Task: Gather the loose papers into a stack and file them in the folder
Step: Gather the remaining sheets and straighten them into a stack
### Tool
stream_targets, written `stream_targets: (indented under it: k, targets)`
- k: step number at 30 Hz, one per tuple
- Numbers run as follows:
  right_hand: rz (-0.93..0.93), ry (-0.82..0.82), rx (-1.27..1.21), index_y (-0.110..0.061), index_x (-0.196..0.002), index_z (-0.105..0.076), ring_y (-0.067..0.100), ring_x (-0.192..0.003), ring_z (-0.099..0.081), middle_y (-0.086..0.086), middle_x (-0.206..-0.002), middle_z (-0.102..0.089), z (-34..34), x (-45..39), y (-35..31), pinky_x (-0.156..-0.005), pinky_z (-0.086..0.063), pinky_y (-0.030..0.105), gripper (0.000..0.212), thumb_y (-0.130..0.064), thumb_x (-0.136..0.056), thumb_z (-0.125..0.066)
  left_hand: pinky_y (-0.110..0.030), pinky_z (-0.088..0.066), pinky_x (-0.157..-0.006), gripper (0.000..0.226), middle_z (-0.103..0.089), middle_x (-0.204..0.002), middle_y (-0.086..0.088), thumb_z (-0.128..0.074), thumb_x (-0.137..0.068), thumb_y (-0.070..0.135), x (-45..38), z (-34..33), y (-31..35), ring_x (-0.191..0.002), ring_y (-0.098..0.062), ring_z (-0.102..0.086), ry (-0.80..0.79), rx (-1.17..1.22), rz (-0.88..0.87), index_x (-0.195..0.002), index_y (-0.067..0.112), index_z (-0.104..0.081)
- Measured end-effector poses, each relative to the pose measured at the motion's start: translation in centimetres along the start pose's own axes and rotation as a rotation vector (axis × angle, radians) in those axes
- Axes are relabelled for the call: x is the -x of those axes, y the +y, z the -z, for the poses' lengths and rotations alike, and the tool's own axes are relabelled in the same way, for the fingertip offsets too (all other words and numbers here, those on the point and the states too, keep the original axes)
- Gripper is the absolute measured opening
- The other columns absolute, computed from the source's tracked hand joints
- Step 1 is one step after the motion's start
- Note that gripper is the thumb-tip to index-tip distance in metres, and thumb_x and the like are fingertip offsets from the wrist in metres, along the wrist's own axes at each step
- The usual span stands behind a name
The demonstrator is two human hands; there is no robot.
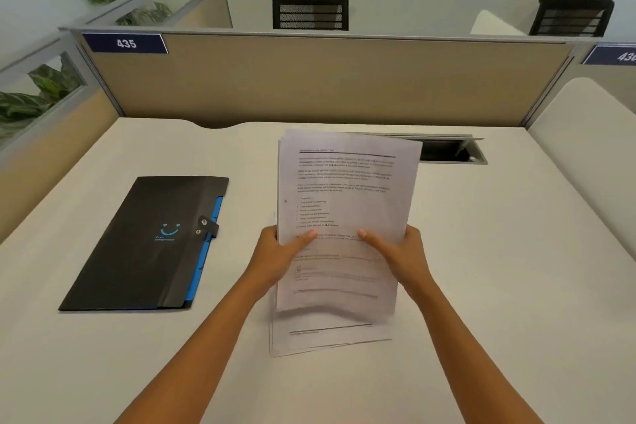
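Note:
A stack of printed white papers (344,189) is held above the white desk, tilted up toward me. My left hand (280,258) grips its left edge with the thumb on the top sheet. My right hand (395,251) grips its right edge the same way. Under the held stack, a few more sheets (330,337) lie flat on the desk near me, their lower edges showing. A black folder (144,244) with blue inner tabs and a snap strap lies closed on the desk to the left, apart from both hands.
The white desk (481,286) is bounded by a beige partition (309,79) at the back. An open cable slot (447,150) sits behind the papers at the right. Potted plants stand beyond the partition. A white rounded panel (585,134) rises at the right.

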State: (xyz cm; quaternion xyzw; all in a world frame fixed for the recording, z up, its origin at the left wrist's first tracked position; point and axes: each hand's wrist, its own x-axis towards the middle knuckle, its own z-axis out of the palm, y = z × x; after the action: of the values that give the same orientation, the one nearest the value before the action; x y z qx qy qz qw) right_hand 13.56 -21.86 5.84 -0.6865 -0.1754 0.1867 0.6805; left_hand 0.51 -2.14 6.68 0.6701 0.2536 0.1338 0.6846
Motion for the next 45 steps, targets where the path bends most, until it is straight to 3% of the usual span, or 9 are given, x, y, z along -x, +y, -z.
stream_targets:
  k: [5,8,13,21,26,32,36,45]
  targets:
    - [0.146,0.024,-0.021,-0.024,-0.109,-0.071,0.016,-0.085,-0.074,-0.01,-0.099,-0.076,-1.0,0.1,-2.4,-0.064,-0.06,0.025,0.037,-0.032,-0.075,-0.081,-0.017,-0.057,-0.062,0.031,-0.072,-0.093,0.021,-0.077,-0.073,0.038,0.4,-0.1,2.4,-0.09,0.0,-0.067,0.032,0.006,-0.175,-0.094,0.059,-0.067]
    - [0.174,0.005,-0.039,-0.026,-0.112,-0.07,0.015,-0.092,-0.073,-0.01,-0.104,-0.075,-1.1,0.4,-3.1,-0.068,-0.06,0.025,0.045,-0.034,-0.07,-0.085,-0.017,-0.057,-0.065,0.034,-0.073,-0.095,0.019,-0.08,-0.073,0.033,0.4,0.3,2.9,-0.094,-0.003,-0.067,0.061,0.046,-0.249,-0.095,0.057,-0.068]
    - [0.16,-0.041,-0.046,-0.048,-0.104,-0.071,0.016,-0.095,-0.072,-0.011,-0.105,-0.075,-1.2,0.9,-2.9,-0.071,-0.063,0.033,0.04,-0.03,-0.07,-0.083,-0.017,-0.057,-0.063,0.034,-0.074,-0.095,0.02,-0.081,-0.072,0.034,0.7,0.0,3.0,-0.092,-0.004,-0.068,0.069,0.066,-0.285,-0.094,0.057,-0.069]
    - [0.185,-0.045,-0.047,-0.048,-0.105,-0.071,0.014,-0.095,-0.073,-0.013,-0.106,-0.075,-1.3,0.9,-3.1,-0.068,-0.062,0.029,0.038,-0.036,-0.071,-0.083,-0.029,-0.062,-0.071,0.042,-0.074,-0.1,0.014,-0.08,-0.072,0.023,0.7,0.1,3.1,-0.098,-0.017,-0.069,0.092,0.064,-0.403,-0.1,0.052,-0.069]
    - [0.155,-0.066,-0.027,-0.054,-0.106,-0.067,0.014,-0.1,-0.071,-0.016,-0.107,-0.073,-1.6,1.2,-1.7,-0.073,-0.062,0.032,0.046,-0.026,-0.073,-0.082,-0.036,-0.062,-0.076,0.045,-0.074,-0.098,0.016,-0.081,-0.068,0.018,0.9,-0.3,2.2,-0.098,-0.015,-0.068,0.094,0.073,-0.346,-0.106,0.037,-0.066]
    - [0.161,-0.069,-0.038,-0.049,-0.112,-0.065,0.015,-0.102,-0.07,-0.012,-0.111,-0.073,-1.6,1.3,-1.6,-0.073,-0.061,0.031,0.048,-0.023,-0.075,-0.083,-0.034,-0.061,-0.076,0.05,-0.073,-0.102,0.014,-0.081,-0.07,0.02,0.7,-0.1,1.8,-0.102,-0.016,-0.068,0.073,0.078,-0.363,-0.105,0.053,-0.067]
    - [0.108,-0.074,-0.024,-0.051,-0.111,-0.065,0.015,-0.102,-0.07,-0.011,-0.11,-0.073,-1.8,1.4,-0.8,-0.077,-0.062,0.037,0.048,-0.021,-0.077,-0.082,-0.03,-0.061,-0.073,0.054,-0.073,-0.1,0.018,-0.082,-0.069,0.019,0.9,-0.5,0.7,-0.101,-0.011,-0.068,0.098,0.078,-0.35,-0.103,0.056,-0.066]
    - [0.127,-0.07,-0.038,-0.046,-0.107,-0.068,0.016,-0.098,-0.072,-0.01,-0.107,-0.074,-2.3,0.1,-2.4,-0.075,-0.062,0.032,0.034,-0.023,-0.083,-0.076,-0.021,-0.059,-0.065,0.043,-0.073,-0.097,0.02,-0.081,-0.071,0.025,0.4,0.2,1.4,-0.095,-0.007,-0.069,0.113,0.044,-0.345,-0.097,0.056,-0.067]
